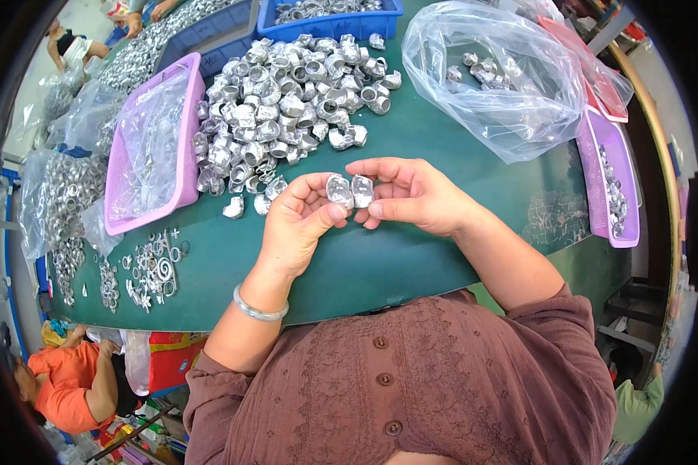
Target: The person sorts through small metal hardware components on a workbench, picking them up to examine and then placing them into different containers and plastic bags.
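Above the near part of the green table, my left hand [296, 221] pinches a chunky silver metal ring [339, 191] between thumb and fingers. A matching silver ring [362, 191] is held in my right hand [419, 198], thumb below and fingers behind. The two rings are side by side, almost touching, with their broad faces turned up. Just beyond my hands spreads a large heap of similar silver rings [279, 101]. A few loose ones [234, 207] lie at its near edge, close to my left hand.
A pink basket [191, 147] lined with plastic stands left of the heap, blue bins [331, 31] behind it. At right are an open clear plastic bag [481, 116] with some rings and a purple basket [632, 221]. Small metal pieces [157, 271] lie front left. Other people sit nearby.
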`<state>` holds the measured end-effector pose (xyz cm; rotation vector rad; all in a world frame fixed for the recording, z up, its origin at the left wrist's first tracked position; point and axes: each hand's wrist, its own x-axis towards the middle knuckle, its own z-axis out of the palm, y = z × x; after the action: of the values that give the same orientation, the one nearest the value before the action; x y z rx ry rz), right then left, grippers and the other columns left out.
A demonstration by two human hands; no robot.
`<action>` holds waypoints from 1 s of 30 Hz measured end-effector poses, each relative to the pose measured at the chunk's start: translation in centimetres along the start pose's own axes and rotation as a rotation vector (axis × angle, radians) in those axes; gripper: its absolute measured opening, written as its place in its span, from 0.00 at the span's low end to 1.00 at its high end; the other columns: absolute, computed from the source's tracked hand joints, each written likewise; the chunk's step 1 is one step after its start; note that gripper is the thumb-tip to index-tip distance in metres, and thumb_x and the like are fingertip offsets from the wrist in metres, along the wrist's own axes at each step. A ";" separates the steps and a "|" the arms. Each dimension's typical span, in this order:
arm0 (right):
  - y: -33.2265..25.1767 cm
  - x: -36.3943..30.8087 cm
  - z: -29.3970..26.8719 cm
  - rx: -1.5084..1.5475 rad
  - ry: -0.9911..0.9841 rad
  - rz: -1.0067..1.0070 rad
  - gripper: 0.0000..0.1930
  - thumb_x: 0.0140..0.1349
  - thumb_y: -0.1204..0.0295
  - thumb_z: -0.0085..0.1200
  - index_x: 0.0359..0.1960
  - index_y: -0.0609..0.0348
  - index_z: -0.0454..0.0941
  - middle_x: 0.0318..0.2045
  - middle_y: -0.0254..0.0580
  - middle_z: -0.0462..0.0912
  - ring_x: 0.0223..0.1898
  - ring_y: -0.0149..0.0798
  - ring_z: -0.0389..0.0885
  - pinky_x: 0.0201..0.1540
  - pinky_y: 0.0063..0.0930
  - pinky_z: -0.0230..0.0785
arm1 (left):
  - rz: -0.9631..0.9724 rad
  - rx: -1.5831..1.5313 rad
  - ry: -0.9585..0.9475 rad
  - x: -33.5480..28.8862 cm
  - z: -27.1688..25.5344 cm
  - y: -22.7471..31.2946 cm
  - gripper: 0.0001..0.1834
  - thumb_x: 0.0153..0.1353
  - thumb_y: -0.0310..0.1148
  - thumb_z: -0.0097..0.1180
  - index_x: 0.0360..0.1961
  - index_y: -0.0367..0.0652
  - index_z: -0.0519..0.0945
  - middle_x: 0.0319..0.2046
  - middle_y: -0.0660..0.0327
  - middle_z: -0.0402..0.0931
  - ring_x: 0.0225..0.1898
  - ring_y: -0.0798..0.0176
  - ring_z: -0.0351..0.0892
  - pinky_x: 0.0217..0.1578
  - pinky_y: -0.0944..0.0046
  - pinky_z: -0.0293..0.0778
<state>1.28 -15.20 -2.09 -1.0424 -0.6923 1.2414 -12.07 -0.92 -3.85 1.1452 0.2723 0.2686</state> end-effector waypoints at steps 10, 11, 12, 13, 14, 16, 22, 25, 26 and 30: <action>0.2 -0.2 -0.7 -0.053 -0.027 0.005 0.25 0.54 0.77 0.52 0.55 0.68 0.60 0.38 0.44 0.77 0.35 0.31 0.77 0.42 0.22 0.69 | -0.133 -0.131 -0.043 0.0 -0.4 0.3 0.20 0.50 0.27 0.60 0.44 0.37 0.70 0.35 0.60 0.74 0.34 0.70 0.74 0.33 0.73 0.71; 0.2 -0.2 -0.7 -0.061 -0.029 -0.007 0.25 0.54 0.77 0.52 0.55 0.67 0.60 0.38 0.43 0.77 0.35 0.30 0.77 0.41 0.21 0.69 | -0.124 -0.116 -0.043 0.0 -0.4 0.2 0.21 0.50 0.29 0.60 0.46 0.37 0.69 0.35 0.61 0.74 0.33 0.70 0.74 0.33 0.74 0.71; 0.2 -0.2 -0.7 -0.069 -0.032 -0.019 0.25 0.54 0.77 0.52 0.55 0.66 0.60 0.38 0.42 0.77 0.35 0.30 0.76 0.41 0.21 0.69 | -0.114 -0.101 -0.044 0.0 -0.4 0.2 0.23 0.50 0.30 0.61 0.47 0.38 0.69 0.35 0.61 0.74 0.33 0.70 0.75 0.32 0.75 0.72; 0.2 -0.2 -0.6 -0.077 -0.035 -0.031 0.25 0.54 0.78 0.52 0.55 0.66 0.61 0.37 0.42 0.77 0.35 0.29 0.76 0.41 0.21 0.69 | -0.105 -0.086 -0.044 -0.1 -0.4 0.1 0.25 0.49 0.32 0.61 0.49 0.38 0.68 0.35 0.62 0.74 0.32 0.71 0.75 0.32 0.76 0.72; 0.2 -0.2 -0.5 -0.093 -0.026 -0.044 0.25 0.54 0.78 0.51 0.55 0.67 0.60 0.36 0.41 0.77 0.34 0.29 0.76 0.40 0.21 0.68 | -0.097 -0.085 -0.044 -0.1 -0.4 0.1 0.26 0.49 0.31 0.61 0.50 0.38 0.68 0.36 0.61 0.74 0.32 0.71 0.75 0.32 0.76 0.71; 0.2 -0.3 -0.4 -0.123 -0.008 -0.070 0.25 0.53 0.80 0.51 0.55 0.68 0.60 0.34 0.40 0.76 0.33 0.28 0.74 0.39 0.21 0.68 | -0.080 -0.083 -0.042 -0.2 -0.4 0.0 0.28 0.49 0.30 0.61 0.52 0.38 0.67 0.36 0.61 0.74 0.32 0.71 0.74 0.31 0.76 0.71; -0.2 0.0 -0.4 -0.141 0.025 -0.067 0.20 0.54 0.78 0.52 0.50 0.65 0.67 0.33 0.36 0.75 0.32 0.27 0.73 0.32 0.19 0.68 | -0.186 -0.234 -0.060 -0.2 -0.3 0.7 0.24 0.56 0.28 0.52 0.54 0.36 0.63 0.39 0.57 0.74 0.35 0.66 0.77 0.35 0.74 0.75; 0.0 0.0 -0.8 -0.156 0.063 -0.027 0.17 0.55 0.75 0.52 0.47 0.66 0.70 0.33 0.37 0.76 0.30 0.27 0.73 0.30 0.19 0.68 | -0.202 -0.208 -0.092 -0.1 -0.1 0.8 0.20 0.59 0.31 0.49 0.52 0.34 0.65 0.41 0.56 0.73 0.38 0.63 0.77 0.38 0.71 0.75; -0.1 0.0 -0.7 -0.151 0.070 -0.005 0.16 0.56 0.74 0.52 0.46 0.66 0.70 0.33 0.38 0.76 0.30 0.27 0.74 0.30 0.19 0.69 | -0.211 -0.207 -0.082 -0.2 -0.1 0.8 0.19 0.60 0.31 0.48 0.51 0.33 0.66 0.40 0.55 0.74 0.37 0.64 0.78 0.37 0.72 0.76; -0.2 0.0 -0.5 -0.019 0.066 0.103 0.16 0.58 0.71 0.50 0.45 0.69 0.70 0.32 0.41 0.77 0.27 0.29 0.75 0.30 0.20 0.70 | -0.263 -0.255 -0.075 -0.1 -0.4 0.4 0.17 0.62 0.34 0.45 0.46 0.31 0.68 0.36 0.52 0.75 0.34 0.64 0.79 0.33 0.75 0.77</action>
<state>1.81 -15.30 -2.14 -1.1413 -0.6071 1.2854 -12.39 -0.43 -3.63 0.8543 0.3096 0.0264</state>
